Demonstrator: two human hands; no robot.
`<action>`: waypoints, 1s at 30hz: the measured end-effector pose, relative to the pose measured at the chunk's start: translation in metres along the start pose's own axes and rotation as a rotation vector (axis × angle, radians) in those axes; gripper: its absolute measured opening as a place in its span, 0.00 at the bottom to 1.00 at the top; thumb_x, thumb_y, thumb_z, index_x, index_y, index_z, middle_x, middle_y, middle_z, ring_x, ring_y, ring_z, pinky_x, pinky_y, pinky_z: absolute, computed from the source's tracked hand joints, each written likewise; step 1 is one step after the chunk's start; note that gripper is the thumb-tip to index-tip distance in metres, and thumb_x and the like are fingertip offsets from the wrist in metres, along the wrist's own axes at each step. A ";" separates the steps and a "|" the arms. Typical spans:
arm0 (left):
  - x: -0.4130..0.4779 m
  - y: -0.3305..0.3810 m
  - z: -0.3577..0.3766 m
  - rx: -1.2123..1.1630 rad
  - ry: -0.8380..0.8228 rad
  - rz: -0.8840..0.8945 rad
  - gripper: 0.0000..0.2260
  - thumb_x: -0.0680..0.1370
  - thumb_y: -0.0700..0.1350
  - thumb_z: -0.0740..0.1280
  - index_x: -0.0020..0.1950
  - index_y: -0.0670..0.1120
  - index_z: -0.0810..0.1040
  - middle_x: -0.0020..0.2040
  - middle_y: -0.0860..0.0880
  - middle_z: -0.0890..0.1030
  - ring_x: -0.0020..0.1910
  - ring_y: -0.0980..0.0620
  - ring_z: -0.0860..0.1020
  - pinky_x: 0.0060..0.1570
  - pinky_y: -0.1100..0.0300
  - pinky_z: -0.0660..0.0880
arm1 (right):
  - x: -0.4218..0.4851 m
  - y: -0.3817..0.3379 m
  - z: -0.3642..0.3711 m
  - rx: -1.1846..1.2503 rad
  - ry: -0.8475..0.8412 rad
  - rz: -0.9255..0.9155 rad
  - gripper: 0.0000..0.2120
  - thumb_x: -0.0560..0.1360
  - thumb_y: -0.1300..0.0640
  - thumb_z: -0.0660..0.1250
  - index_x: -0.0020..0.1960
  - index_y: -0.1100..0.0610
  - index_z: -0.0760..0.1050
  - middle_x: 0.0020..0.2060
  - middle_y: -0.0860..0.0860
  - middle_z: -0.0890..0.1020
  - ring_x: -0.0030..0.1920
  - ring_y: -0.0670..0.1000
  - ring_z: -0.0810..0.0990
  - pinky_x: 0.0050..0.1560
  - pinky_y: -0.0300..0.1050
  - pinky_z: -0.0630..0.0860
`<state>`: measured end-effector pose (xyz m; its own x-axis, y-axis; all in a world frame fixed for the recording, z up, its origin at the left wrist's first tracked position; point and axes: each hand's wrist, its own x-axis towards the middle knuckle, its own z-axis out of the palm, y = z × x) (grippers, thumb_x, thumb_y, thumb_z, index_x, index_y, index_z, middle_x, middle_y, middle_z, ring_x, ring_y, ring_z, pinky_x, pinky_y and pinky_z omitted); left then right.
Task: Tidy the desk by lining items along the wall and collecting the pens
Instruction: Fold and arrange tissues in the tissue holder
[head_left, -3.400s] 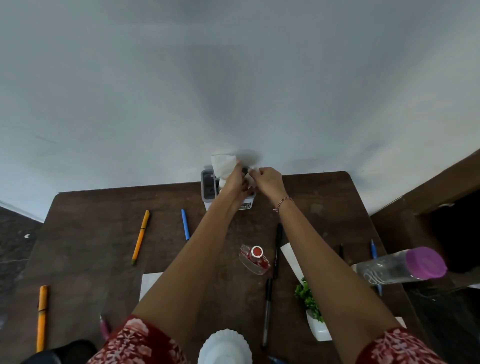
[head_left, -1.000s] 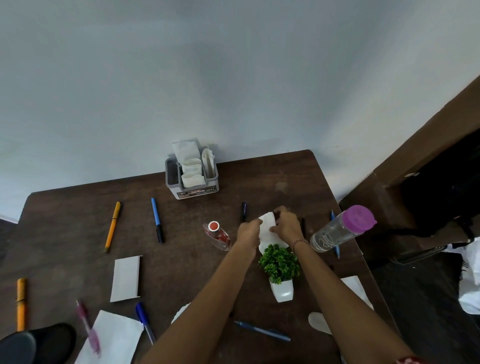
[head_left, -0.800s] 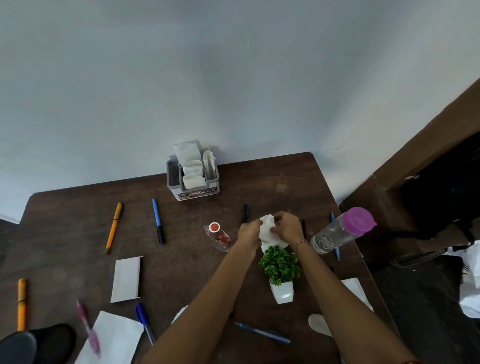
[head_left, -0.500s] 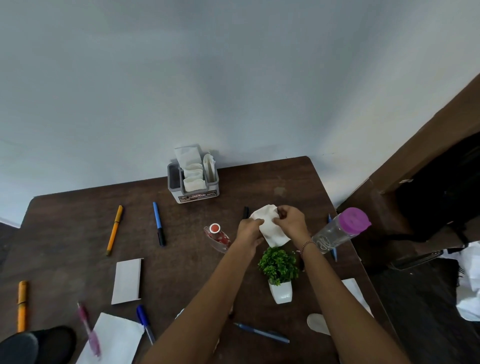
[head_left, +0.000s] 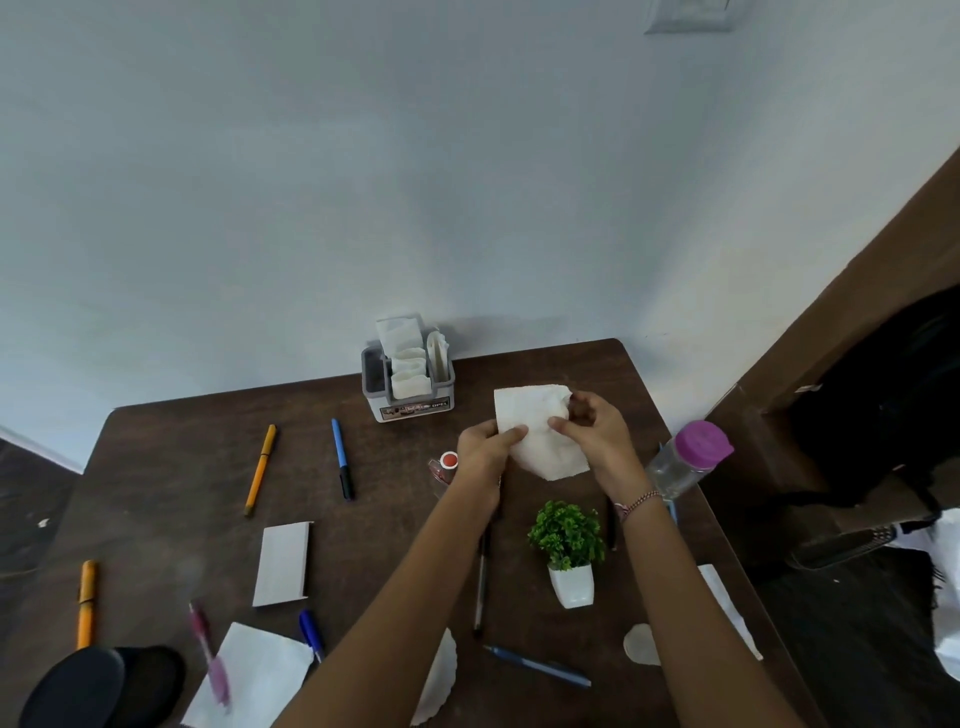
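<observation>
Both hands hold a white paper napkin (head_left: 540, 436) above the dark wooden desk (head_left: 176, 467). My left hand (head_left: 485, 447) pinches its left edge and my right hand (head_left: 592, 431) grips its right side. A grey organiser (head_left: 410, 382) stuffed with folded napkins stands against the wall. Loose pens lie about: an orange pen (head_left: 261, 467), a blue pen (head_left: 342, 465), a thick orange marker (head_left: 86, 603), a pink pen (head_left: 210, 657), a dark blue marker (head_left: 310, 626), a black pen (head_left: 480, 587) and a blue pen (head_left: 537, 671) near the front.
A small green plant in a white pot (head_left: 569, 551) stands below my hands. A clear bottle with a purple cap (head_left: 685, 457) lies at the right edge. A small red-capped bottle (head_left: 444, 465), a white card (head_left: 283, 564), napkins (head_left: 249, 675) and a black case (head_left: 98, 686) also lie on the desk.
My hands left the organiser, picked the napkin up beside the plant, and have raised and spread it out; the camera has tilted up slightly.
</observation>
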<state>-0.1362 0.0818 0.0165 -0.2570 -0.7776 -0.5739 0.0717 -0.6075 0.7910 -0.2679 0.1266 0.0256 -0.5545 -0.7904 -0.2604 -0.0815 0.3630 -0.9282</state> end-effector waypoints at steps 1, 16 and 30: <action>-0.005 0.004 -0.003 0.030 0.026 0.027 0.15 0.73 0.36 0.70 0.59 0.34 0.77 0.49 0.41 0.82 0.47 0.43 0.80 0.53 0.47 0.78 | -0.004 -0.003 0.001 0.060 -0.018 0.011 0.22 0.69 0.63 0.73 0.62 0.59 0.73 0.53 0.52 0.79 0.54 0.53 0.78 0.52 0.49 0.78; -0.047 0.043 -0.069 0.345 0.063 0.195 0.17 0.71 0.40 0.74 0.57 0.38 0.78 0.52 0.42 0.81 0.44 0.48 0.81 0.35 0.60 0.80 | -0.043 -0.031 0.018 0.287 -0.179 0.031 0.05 0.72 0.64 0.70 0.48 0.59 0.78 0.44 0.52 0.82 0.43 0.49 0.81 0.36 0.39 0.79; -0.062 0.053 -0.104 0.046 0.028 0.169 0.08 0.76 0.32 0.64 0.45 0.40 0.82 0.55 0.39 0.81 0.47 0.48 0.80 0.41 0.59 0.80 | -0.072 -0.056 0.051 0.089 -0.234 -0.096 0.13 0.75 0.69 0.63 0.40 0.55 0.81 0.43 0.47 0.82 0.45 0.47 0.78 0.36 0.32 0.76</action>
<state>-0.0165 0.0814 0.0717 -0.2181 -0.8728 -0.4366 0.0674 -0.4598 0.8855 -0.1813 0.1379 0.0827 -0.3402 -0.9155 -0.2148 -0.0452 0.2441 -0.9687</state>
